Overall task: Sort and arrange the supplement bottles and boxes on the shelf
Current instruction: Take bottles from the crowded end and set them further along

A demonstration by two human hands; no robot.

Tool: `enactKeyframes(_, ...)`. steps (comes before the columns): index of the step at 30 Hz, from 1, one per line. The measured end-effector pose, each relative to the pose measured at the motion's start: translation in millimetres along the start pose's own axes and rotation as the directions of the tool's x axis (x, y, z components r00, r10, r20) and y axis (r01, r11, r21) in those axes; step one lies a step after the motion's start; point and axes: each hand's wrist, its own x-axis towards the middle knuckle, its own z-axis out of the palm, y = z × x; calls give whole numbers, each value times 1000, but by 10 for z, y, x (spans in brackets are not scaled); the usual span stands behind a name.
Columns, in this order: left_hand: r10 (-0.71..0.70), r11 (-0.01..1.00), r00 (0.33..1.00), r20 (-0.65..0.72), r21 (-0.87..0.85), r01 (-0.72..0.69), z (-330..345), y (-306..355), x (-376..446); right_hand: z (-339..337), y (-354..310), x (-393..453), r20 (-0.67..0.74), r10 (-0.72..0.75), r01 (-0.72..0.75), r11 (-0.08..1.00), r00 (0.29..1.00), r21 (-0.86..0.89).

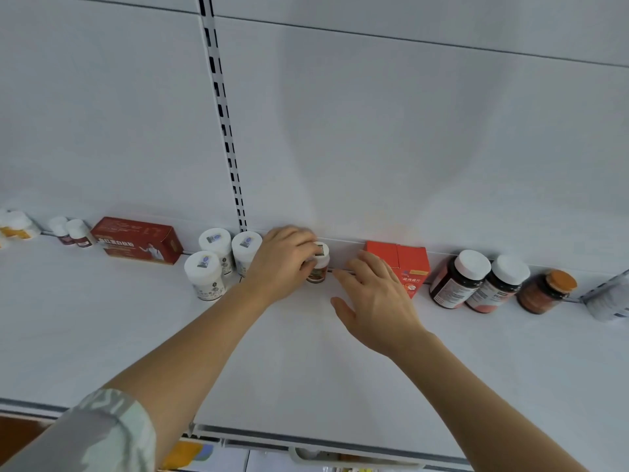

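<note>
We note a white back panel (408, 137) rising behind the white shelf (306, 369), split by a slotted upright (224, 131) with two columns of dark slots. A horizontal seam (408, 39) crosses the panel near the top. Light is soft and even; at the shelf's front edge runs a grey rail (340, 446), with a brown patch (17, 434) showing below at lower left.

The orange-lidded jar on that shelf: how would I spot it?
Follow the white shelf along its back wall to the right, past the orange-red box and two dark bottles with white caps. The amber jar stands next; only its lid is orange.
</note>
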Motion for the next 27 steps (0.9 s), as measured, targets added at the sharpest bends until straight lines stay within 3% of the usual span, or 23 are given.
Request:
enactKeyframes(10, 62, 991, 998, -30, 120, -58, 13, 41, 4, -42, 55, -115, 47, 64, -64, 998, 997, -2)
enactKeyframes(16, -38, 998, 999, 20, 50, 37, -54, 116, 21, -166, 49, -190, 66, 91, -90, 996, 994, -22)
enactKeyframes(23, 0, 998, 996, -94, -65, -6, -166, 474, 163, -413, 94, -437, 36, 214, -213, 976, 976, -34)
enactKeyframes(27, 22, 997, 999, -39, -75, -25, -171, 908, 280, -590, 260, -732, 20, 288, -285, 954, 957, -97)
